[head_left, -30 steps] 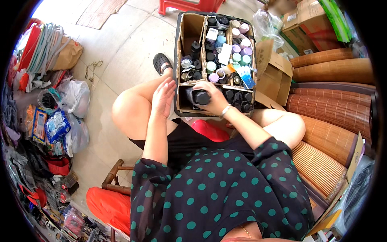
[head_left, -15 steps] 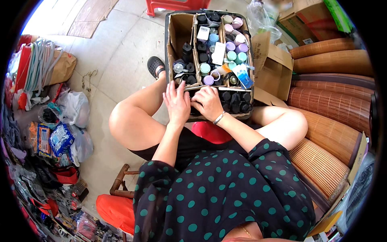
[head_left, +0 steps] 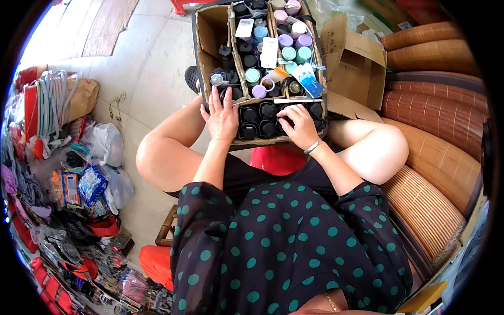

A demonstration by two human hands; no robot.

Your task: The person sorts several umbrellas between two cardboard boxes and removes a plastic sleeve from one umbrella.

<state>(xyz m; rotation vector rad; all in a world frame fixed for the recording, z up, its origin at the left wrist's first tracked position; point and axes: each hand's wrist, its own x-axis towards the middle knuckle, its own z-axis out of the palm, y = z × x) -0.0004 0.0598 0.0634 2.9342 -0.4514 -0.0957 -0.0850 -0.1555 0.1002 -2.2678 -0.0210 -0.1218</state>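
Note:
A dark crate (head_left: 198, 58) with cardboard dividers stands in front of me, holding upright bottles. My left hand (head_left: 221, 121) lies at its near left corner, fingers spread and holding nothing. Over the right part of the near row of black-capped bottles (head_left: 251, 113) is my right hand (head_left: 298, 125), its fingers bent and thumb apart; its fingertips are near the caps, and I see nothing held. Bottles with pastel lids (head_left: 289, 53) fill the far right sections. On top lie a white card tag (head_left: 269, 51) and a blue-and-white packet (head_left: 307, 80).
An opened cardboard box (head_left: 362, 63) stands right of the crate, beside rolled bamboo mats (head_left: 430, 113). Bagged goods (head_left: 107, 144) and hangers (head_left: 50, 100) crowd the left side. A red stool (head_left: 181, 5) is at the far edge, and a red object (head_left: 277, 160) sits below the crate.
My right hand has moved right along the near row, away from my left hand, uncovering black caps between them. My left hand stays at the near left corner. The whole view has shifted slightly.

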